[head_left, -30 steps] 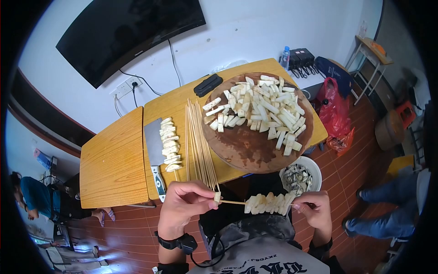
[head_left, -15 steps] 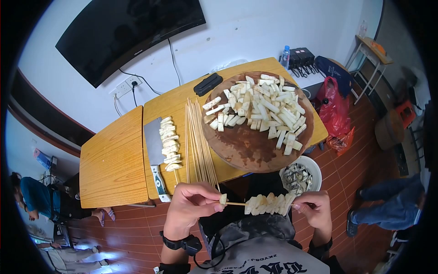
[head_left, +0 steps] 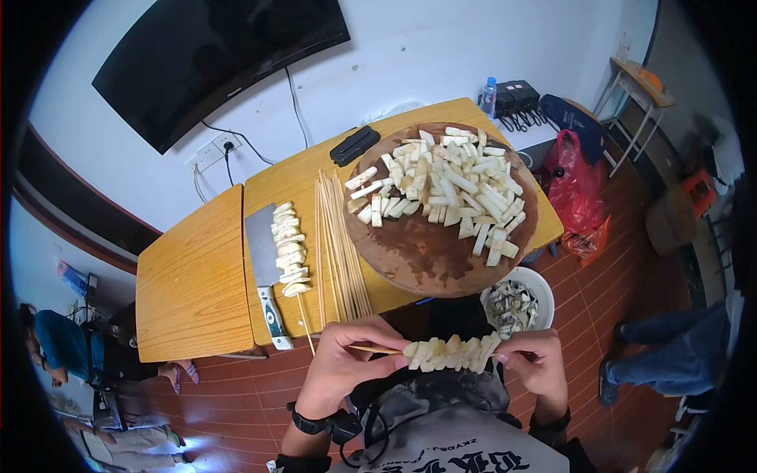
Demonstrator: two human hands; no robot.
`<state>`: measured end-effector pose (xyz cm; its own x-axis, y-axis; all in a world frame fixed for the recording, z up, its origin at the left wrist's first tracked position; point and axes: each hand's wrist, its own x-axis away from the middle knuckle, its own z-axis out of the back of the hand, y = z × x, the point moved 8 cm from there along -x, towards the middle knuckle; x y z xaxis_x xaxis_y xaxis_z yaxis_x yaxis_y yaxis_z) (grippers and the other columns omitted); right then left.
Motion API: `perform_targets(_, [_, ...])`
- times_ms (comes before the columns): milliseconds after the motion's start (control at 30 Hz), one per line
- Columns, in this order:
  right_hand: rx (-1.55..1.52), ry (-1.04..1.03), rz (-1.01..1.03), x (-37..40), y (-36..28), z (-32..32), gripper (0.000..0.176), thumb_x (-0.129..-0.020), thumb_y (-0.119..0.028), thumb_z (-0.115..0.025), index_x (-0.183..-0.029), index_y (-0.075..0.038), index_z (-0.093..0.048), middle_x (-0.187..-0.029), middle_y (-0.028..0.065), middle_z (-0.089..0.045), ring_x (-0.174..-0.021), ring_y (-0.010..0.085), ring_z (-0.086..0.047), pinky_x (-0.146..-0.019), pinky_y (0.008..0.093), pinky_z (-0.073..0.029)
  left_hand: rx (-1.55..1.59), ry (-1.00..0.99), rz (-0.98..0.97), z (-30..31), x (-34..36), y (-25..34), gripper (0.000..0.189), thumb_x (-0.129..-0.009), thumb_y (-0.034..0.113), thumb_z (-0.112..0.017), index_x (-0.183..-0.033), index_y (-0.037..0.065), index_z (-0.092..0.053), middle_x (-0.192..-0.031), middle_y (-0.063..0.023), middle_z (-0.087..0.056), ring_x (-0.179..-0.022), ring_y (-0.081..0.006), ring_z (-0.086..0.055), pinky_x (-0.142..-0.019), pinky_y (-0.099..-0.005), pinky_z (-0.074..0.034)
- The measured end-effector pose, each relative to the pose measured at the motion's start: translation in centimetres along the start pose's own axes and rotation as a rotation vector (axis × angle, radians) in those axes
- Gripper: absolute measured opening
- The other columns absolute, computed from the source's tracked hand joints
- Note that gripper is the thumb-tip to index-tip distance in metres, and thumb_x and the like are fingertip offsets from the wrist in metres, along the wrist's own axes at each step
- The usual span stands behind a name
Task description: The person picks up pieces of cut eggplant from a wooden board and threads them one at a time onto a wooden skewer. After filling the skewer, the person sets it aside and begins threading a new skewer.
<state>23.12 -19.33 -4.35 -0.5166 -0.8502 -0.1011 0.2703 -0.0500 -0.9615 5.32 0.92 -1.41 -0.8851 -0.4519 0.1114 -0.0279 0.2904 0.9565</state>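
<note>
In front of my shirt a bamboo skewer (head_left: pixel 377 349) lies nearly level, threaded with a tight row of pale, peeled vegetable pieces (head_left: pixel 451 354). My left hand (head_left: pixel 355 359) is closed on the left part of the skewer, thumb and fingertips right at the last piece. At the opposite end my right hand (head_left: pixel 536 356) pinches the skewer beside the pieces. Beyond them, a finished-looking skewer of pale slices (head_left: pixel 289 251) rests on the table partly over a cleaver (head_left: pixel 270 276). A bundle of bare skewers (head_left: pixel 341 252) lies to its right.
A round wooden board (head_left: pixel 426 256) on the yellow table (head_left: pixel 303 185) carries a heap of cut vegetable sticks (head_left: pixel 457 181). Below its edge stands a white bucket (head_left: pixel 550 303) with dark-skinned scraps. A black case (head_left: pixel 355 146) lies behind. Other people are at both sides.
My left hand has slid a piece rightward along the skewer up against the row. The whole skewer has shifted slightly left, and my right hand keeps its pinch.
</note>
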Motion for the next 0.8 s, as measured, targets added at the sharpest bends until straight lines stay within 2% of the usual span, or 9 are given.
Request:
perform_targets(167, [-0.005, 0.023, 0.0, 0.0, 0.3, 0.1, 0.012, -0.079, 0.007, -0.072, -0.087, 0.0, -0.076, -0.071, 0.011, -0.07, -0.061, 0.0207, -0.067, -0.057, 0.0295, -0.048, -0.01, 0.045, -0.01, 0.2, 0.0, -0.6, 0.027, -0.079, -0.016, -0.074, -0.103, -0.003, -0.077, -0.102, -0.01, -0.068, -0.095, -0.0151, -0.065, -0.086, -0.0273, -0.052])
perform_targets(267, [0.004, 0.03, 0.011, 0.0, 0.3, 0.1, 0.012, -0.079, 0.007, -0.071, -0.087, 0.0, -0.075, -0.071, 0.0109, -0.07, -0.061, 0.0204, -0.067, -0.057, 0.0293, -0.048, 0.017, 0.142, 0.009, -0.1, -0.1, -0.2, 0.029, -0.068, -0.017, -0.079, -0.094, -0.004, -0.079, -0.093, -0.0117, -0.068, -0.088, -0.0185, -0.066, -0.079, -0.0282, -0.052])
perform_targets(567, [-0.039, 0.074, 0.003, 0.3, 1.0, 0.7, 0.009, -0.08, 0.008, -0.07, -0.086, 0.002, -0.074, -0.071, 0.0111, -0.07, -0.061, 0.0184, -0.066, -0.058, 0.029, -0.048, 0.108, 0.146, -0.022, -1.1, -0.5, -0.8, 0.027, -0.074, -0.016, -0.075, -0.097, -0.004, -0.078, -0.097, -0.0103, -0.067, -0.089, -0.016, -0.064, -0.082, -0.0269, -0.05])
perform_targets(667, [-0.038, 0.077, 0.007, 0.4, 1.0, 1.0, 0.007, -0.082, 0.007, -0.07, -0.086, 0.003, -0.074, -0.071, 0.011, -0.07, -0.061, 0.017, -0.065, -0.058, 0.028, -0.048, 0.026, 0.073, -0.026, -1.2, -1.1, 0.0, 0.032, -0.073, -0.013, -0.074, -0.104, -0.003, -0.076, -0.098, -0.0084, -0.067, -0.088, -0.0139, -0.063, -0.08, -0.0257, -0.049])
perform_targets(767, [-0.064, 0.103, 0.003, 0.5, 0.7, 1.7, 0.005, -0.084, 0.006, -0.071, -0.087, 0.004, -0.074, -0.072, 0.0103, -0.07, -0.061, 0.0148, -0.064, -0.057, 0.0265, -0.047, -0.075, 0.051, -0.039, -1.0, -2.4, 3.6, 0.04, -0.073, -0.011, -0.071, -0.111, -0.001, -0.074, -0.102, -0.007, -0.068, -0.088, -0.0119, -0.062, -0.079, -0.0244, -0.049])
perform_targets(800, [-0.078, 0.114, 0.0, 0.5, 0.5, 2.0, 0.004, -0.085, 0.005, -0.071, -0.087, 0.004, -0.074, -0.072, 0.01, -0.071, -0.061, 0.014, -0.064, -0.057, 0.026, -0.047, -0.013, -0.024, -0.004, 0.3, -3.0, 3.9, 0.044, -0.082, -0.012, -0.069, -0.125, -0.001, -0.069, -0.109, -0.0048, -0.066, -0.096, -0.0099, -0.062, -0.081, -0.023, -0.052])
